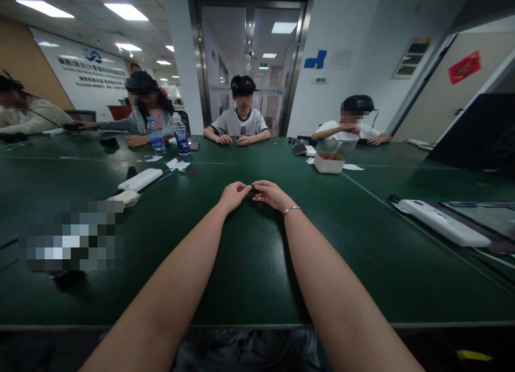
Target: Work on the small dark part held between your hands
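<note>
Both my arms reach forward over the green table, and the hands meet near its middle. Between my fingertips is a small black object, too small for me to tell its kind. My left hand pinches at its left side, thumb and fingers together. From the right, my right hand grips the same object with fingers curled; a silver bracelet circles that wrist. The fingers hide part of the object.
On the left lie a white power bank and a blurred-out item. Two bottles stand farther back. A small box sits ahead to the right, a white power strip at the right. Several people sit across the table.
</note>
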`<state>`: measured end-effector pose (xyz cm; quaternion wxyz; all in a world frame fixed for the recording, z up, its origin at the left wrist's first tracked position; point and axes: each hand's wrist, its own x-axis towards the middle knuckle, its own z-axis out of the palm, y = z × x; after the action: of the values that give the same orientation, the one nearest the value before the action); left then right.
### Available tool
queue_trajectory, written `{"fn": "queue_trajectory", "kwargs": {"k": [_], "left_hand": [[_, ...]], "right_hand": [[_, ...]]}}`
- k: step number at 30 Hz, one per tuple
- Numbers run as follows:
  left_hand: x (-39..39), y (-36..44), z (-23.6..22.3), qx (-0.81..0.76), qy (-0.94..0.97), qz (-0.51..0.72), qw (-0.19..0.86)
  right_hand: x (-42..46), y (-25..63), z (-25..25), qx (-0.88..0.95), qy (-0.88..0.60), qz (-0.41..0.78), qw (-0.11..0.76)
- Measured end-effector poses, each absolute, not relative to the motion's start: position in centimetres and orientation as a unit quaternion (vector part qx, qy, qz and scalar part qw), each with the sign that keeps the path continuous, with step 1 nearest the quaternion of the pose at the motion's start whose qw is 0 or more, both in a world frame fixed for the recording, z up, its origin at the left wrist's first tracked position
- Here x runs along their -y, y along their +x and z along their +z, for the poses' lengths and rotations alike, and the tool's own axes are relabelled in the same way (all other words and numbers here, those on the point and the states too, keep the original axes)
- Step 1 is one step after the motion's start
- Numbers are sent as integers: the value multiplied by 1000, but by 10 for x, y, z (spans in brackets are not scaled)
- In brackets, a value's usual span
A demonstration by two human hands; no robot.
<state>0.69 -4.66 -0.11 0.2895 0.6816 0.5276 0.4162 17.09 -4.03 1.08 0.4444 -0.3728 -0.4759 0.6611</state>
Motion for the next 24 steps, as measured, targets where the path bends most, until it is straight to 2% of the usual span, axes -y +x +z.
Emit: {"fn": "queue_trajectory", "kwargs": {"k": [14, 24], "left_hand": [[44, 8, -6, -509, 677, 447, 289], [45, 6, -4, -526, 700, 404, 267]], "right_hand": [[39, 171, 9, 478, -371, 660, 446], [43, 171, 13, 474, -377, 662, 441]]}}
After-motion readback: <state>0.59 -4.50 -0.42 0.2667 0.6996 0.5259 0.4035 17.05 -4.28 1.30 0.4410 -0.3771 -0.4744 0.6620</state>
